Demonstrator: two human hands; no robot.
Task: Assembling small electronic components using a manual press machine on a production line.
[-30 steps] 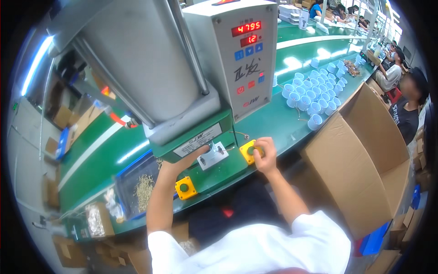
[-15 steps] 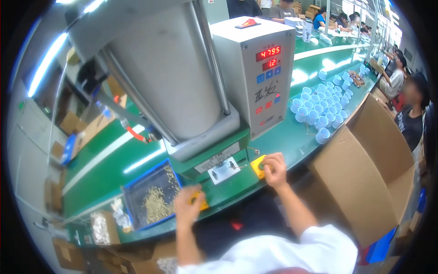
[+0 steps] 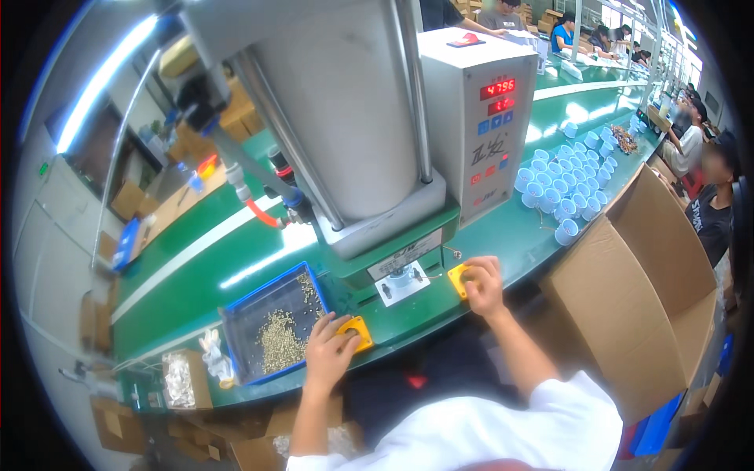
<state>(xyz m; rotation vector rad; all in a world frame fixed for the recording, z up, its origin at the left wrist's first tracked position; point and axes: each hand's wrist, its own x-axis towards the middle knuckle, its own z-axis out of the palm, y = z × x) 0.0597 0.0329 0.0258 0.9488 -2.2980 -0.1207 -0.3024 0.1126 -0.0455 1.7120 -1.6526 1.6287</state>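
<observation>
My left hand rests with fingers apart at a yellow button box on the green bench's front edge. My right hand is at a second yellow button box, its fingers bent loosely over the top and holding nothing. Between and beyond the hands stands a bench press with a large grey cylinder. Beneath its green head lies a small metal plate carrying a fixture; a part in it is too small to make out. A grey control box with red digits stands beside the press.
A blue-rimmed tray of small brass-coloured parts lies left of the press. Many light-blue cups stand on the bench at right. An open cardboard box is at my right. A small carton sits at the left edge; co-workers sit farther off.
The whole view has shifted, so the press and bench appear farther right. The red digits have changed. My left hand has drawn back slightly, showing more of its button box; my right hand stays at its box.
</observation>
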